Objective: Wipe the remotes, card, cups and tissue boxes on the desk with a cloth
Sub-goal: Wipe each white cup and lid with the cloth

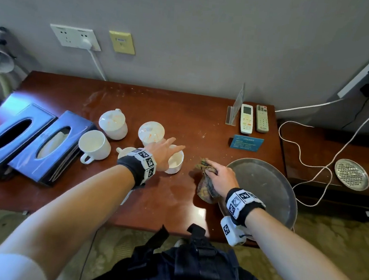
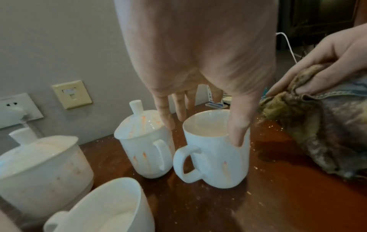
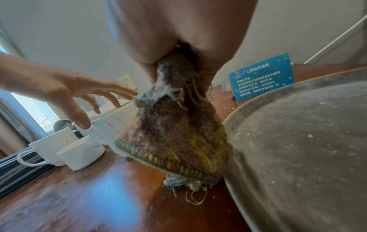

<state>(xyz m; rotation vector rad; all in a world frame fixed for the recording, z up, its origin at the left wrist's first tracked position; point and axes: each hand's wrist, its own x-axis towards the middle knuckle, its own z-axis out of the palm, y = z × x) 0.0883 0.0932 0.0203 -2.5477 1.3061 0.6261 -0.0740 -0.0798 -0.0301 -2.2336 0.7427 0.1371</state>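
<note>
Left hand (image 1: 163, 152) fingers spread above cup (image 1: 175, 161); right hand (image 1: 221, 178) fingers clutch cloth (image 1: 206, 187).

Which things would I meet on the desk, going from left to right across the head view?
Two tissue boxes → open mug → lidded cup → second lidded cup → left hand over a cup → right hand with cloth → metal tray.

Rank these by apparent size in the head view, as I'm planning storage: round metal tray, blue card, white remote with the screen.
1. Round metal tray, clearly largest, though nearest the camera.
2. Blue card.
3. White remote with the screen, close to the card; unsure.
</note>
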